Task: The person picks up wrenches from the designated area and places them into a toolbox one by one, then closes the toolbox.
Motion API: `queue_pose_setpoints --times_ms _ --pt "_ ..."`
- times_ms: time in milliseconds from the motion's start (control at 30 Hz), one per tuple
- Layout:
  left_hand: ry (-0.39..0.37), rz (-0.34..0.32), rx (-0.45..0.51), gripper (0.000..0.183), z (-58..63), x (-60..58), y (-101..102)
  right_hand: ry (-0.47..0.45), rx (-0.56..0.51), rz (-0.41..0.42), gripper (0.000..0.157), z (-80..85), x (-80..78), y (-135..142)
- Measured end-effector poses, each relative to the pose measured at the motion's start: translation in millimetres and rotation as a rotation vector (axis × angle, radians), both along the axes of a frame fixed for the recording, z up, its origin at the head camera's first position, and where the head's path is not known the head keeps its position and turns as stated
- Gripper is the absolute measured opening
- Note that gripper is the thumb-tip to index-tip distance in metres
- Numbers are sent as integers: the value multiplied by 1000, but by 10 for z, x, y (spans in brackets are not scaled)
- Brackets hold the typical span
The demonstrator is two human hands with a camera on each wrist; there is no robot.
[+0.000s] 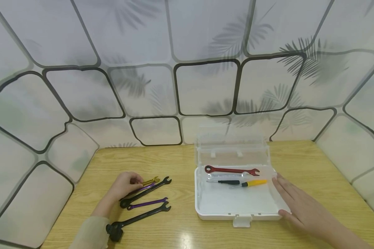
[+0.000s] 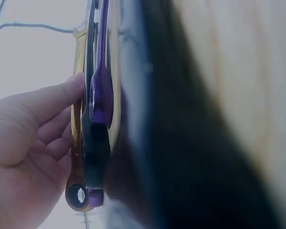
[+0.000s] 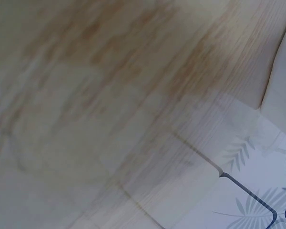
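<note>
In the head view my left hand (image 1: 126,185) is at the far end of a group of wrenches, thumb and fingers pinching a gold combination wrench (image 1: 151,181). Its ring end (image 2: 77,196) shows in the left wrist view. Just nearer lie a purple wrench (image 1: 146,188) and a black wrench (image 1: 146,192). My right hand (image 1: 302,207) rests with straight fingers against the right wall of an opened white toolbox (image 1: 237,217). Inside are a red wrench (image 1: 232,170), a silver wrench (image 1: 225,175), a black-handled screwdriver (image 1: 229,182) and a yellow-handled screwdriver (image 1: 255,183).
Another purple wrench (image 1: 148,203) and a larger black wrench (image 1: 143,217) lie at the near left of the wooden table (image 1: 180,166). The clear lid (image 1: 232,148) stands raised behind the toolbox. A patterned cloth wall (image 1: 205,90) closes the back and sides.
</note>
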State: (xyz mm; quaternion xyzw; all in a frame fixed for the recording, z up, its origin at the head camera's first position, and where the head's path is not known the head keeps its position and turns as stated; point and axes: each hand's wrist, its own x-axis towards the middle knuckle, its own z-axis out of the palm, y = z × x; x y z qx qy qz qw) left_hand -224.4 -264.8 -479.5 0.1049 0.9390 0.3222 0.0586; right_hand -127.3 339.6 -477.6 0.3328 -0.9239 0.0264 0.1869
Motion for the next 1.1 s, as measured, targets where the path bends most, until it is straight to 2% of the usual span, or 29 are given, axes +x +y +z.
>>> queue_pose_setpoints --times_ms 267,367,633,867,1100 --pt "25 -39 -48 4 36 9 14 0 -1 2 102 -1 -1 2" --pt "39 -68 -61 8 59 9 23 5 -5 7 101 -1 -5 -3" --pt "85 -118 -53 8 131 -18 56 7 -17 14 101 -1 -1 -5" --pt "133 -150 -49 12 283 -85 166 8 -20 13 99 0 4 -3" --pt "163 -213 -81 11 447 -140 316 -2 -14 9 102 9 10 -6"
